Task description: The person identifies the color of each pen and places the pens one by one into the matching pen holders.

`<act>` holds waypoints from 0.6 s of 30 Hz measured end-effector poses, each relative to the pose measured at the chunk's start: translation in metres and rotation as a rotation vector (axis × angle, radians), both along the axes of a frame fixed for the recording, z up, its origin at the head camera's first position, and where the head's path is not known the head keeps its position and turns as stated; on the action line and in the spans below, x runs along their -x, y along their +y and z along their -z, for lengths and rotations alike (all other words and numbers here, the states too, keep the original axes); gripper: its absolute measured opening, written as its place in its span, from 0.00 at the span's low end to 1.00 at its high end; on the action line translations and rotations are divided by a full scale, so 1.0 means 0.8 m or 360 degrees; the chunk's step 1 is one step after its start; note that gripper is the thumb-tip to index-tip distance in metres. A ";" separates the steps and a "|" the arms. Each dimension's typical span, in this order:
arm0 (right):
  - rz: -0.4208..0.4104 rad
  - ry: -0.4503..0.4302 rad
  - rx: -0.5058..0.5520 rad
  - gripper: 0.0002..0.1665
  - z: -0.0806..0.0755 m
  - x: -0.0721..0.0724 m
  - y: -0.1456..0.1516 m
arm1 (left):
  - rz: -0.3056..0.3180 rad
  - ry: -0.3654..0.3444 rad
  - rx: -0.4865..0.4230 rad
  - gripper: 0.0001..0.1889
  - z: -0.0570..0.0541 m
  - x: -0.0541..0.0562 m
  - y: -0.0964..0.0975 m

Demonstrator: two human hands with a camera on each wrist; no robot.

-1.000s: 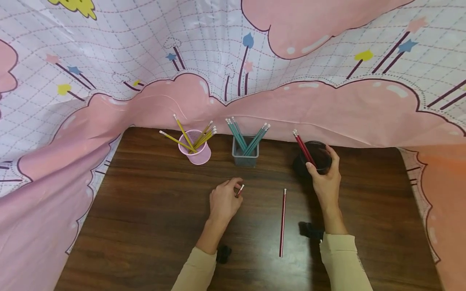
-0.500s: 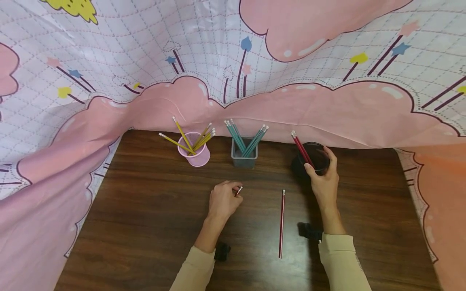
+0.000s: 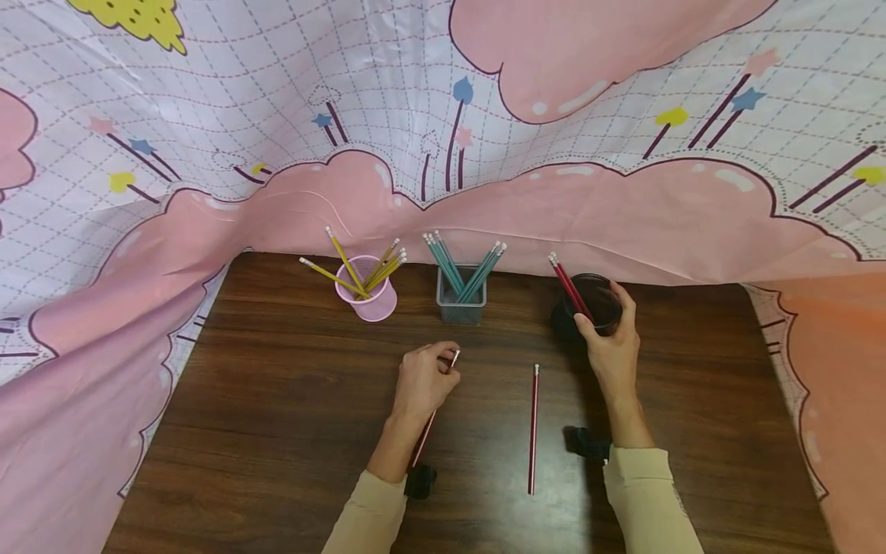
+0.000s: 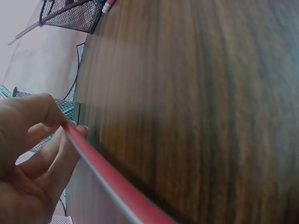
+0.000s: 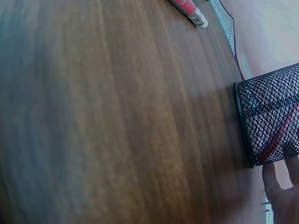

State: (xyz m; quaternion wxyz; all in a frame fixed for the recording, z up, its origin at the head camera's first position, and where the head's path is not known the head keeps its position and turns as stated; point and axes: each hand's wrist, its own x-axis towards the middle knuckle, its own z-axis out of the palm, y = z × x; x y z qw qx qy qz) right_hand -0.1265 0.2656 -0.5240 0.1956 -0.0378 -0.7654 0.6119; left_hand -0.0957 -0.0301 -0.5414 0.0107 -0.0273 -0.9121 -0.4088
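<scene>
My left hand (image 3: 421,385) pinches a red pencil (image 3: 425,437) near its white eraser end. The pencil slants back under the wrist, and in the left wrist view its red and white side (image 4: 110,175) runs from the fingertips toward the lower edge. My right hand (image 3: 614,358) grips the black mesh pencil cup (image 5: 273,116) at its right side, thumb at the near rim. Red pencils (image 3: 570,285) lean to the left in that cup, erasers up. Another red pencil (image 3: 533,435) lies on the table between both hands, its eraser end away from me.
A pink cup (image 3: 377,309) with several yellow pencils stands at the back left. Beside it is a grey square mesh holder (image 3: 461,313) with several teal pencils. A patterned cloth (image 3: 554,208) hangs behind the dark wooden table (image 3: 277,385).
The pencil in my left hand has swung round, so its shaft now shows along the wrist. My right hand stays on the black cup. The whole view has shifted slightly.
</scene>
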 end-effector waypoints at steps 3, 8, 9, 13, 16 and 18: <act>-0.0006 0.0013 -0.0010 0.43 0.000 0.001 -0.001 | 0.0015 0.0023 -0.0053 0.21 -0.001 0.002 0.001; 0.0006 0.0031 -0.0034 0.43 0.002 0.002 0.000 | 0.0048 0.0042 -0.0158 0.22 -0.005 0.006 0.004; 0.0006 0.0033 -0.0036 0.43 0.002 0.002 0.000 | 0.0056 0.0042 -0.0186 0.21 -0.005 0.007 0.005; 0.0000 0.0030 -0.0030 0.43 0.002 0.002 0.001 | 0.0056 -0.0008 -0.0301 0.20 -0.008 0.008 0.007; -0.0005 0.0029 -0.0027 0.42 0.002 0.001 0.000 | 0.0047 -0.0043 -0.0352 0.20 -0.009 0.007 0.009; -0.0002 0.0027 -0.0032 0.42 0.002 0.001 0.000 | 0.0045 -0.0058 -0.0371 0.19 -0.010 0.007 0.009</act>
